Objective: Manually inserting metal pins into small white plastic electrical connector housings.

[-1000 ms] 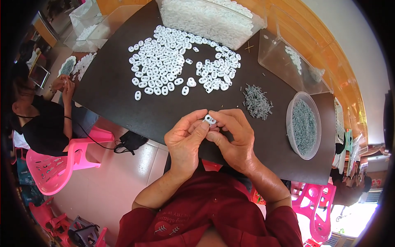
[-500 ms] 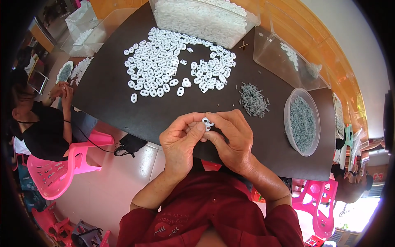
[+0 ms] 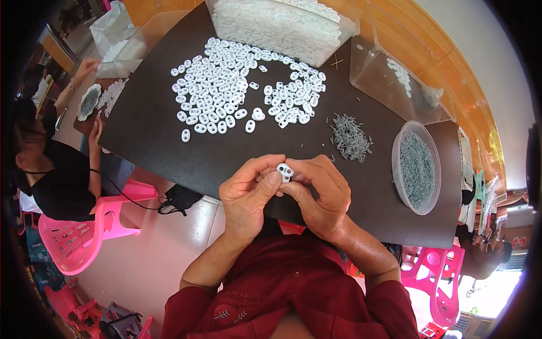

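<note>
Between my fingertips, low over the near side of the table, is a small white plastic piece with round holes (image 3: 285, 171). My left hand (image 3: 247, 189) pinches it from the left with thumb and forefinger. From the right, my right hand (image 3: 320, 192) closes its thumb and fingers on it too. Whether it is one part or two joined is hard to make out. Many white two-holed oval pieces (image 3: 212, 96) lie spread ahead on the dark table (image 3: 152, 121). More white pieces (image 3: 292, 101), some of another shape, sit right of them. Small grey rods (image 3: 351, 137) form a heap to the right.
A clear bowl of grey rods (image 3: 416, 169) stands on the right. At the back is a clear bin full of white pieces (image 3: 276, 34), with another clear bin (image 3: 389, 85) beside it. A co-worker (image 3: 62, 169) sits at the left by a pink chair (image 3: 107, 226).
The white piece has turned slightly between my fingers, and both hands keep their pinch. At the left, the co-worker's hands have parted, one reaching up toward a clear bin.
</note>
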Demonstrator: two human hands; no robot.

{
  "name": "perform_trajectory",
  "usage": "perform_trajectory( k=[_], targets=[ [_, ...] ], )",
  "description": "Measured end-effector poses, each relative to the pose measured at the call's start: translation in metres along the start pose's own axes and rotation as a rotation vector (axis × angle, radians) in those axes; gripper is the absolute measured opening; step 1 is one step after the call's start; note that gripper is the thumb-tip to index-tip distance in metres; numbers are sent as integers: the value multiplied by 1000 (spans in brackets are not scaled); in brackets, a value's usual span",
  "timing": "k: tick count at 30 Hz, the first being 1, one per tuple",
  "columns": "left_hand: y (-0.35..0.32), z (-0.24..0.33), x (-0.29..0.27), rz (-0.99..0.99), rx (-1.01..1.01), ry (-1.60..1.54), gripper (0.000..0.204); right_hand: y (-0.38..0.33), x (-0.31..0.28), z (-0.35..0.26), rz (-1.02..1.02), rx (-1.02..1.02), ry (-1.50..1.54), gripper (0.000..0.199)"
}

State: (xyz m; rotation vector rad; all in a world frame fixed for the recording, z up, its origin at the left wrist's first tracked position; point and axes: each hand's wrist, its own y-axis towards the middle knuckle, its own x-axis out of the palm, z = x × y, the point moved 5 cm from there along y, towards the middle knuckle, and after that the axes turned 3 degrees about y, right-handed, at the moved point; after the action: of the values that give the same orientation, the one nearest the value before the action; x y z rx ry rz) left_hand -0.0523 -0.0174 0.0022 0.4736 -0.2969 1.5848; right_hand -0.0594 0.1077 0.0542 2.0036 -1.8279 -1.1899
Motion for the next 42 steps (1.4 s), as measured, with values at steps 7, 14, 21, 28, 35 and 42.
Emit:
perform_trajectory(
  k=[7, 14, 21, 28, 35, 42],
  targets=[
    [-2, 3, -5, 15, 181, 183, 27, 1, 3, -2, -2, 3, 55, 34],
    [-7, 5, -4, 97, 278, 256, 23, -2, 9, -4, 34, -8, 79, 34],
    [-8, 9, -2, 130, 248, 185, 20, -2, 12, -6, 54, 49, 106, 32],
    [-13, 5, 0, 149, 312, 173, 21, -6, 12, -7, 64, 1, 92, 33],
    [-13, 7, -2, 157, 328, 206, 21, -6, 15, -9, 76, -69, 49, 31],
    [-9, 12, -6, 78, 239, 169, 23, -6, 14, -5, 58, 91, 116, 38]
  ],
)
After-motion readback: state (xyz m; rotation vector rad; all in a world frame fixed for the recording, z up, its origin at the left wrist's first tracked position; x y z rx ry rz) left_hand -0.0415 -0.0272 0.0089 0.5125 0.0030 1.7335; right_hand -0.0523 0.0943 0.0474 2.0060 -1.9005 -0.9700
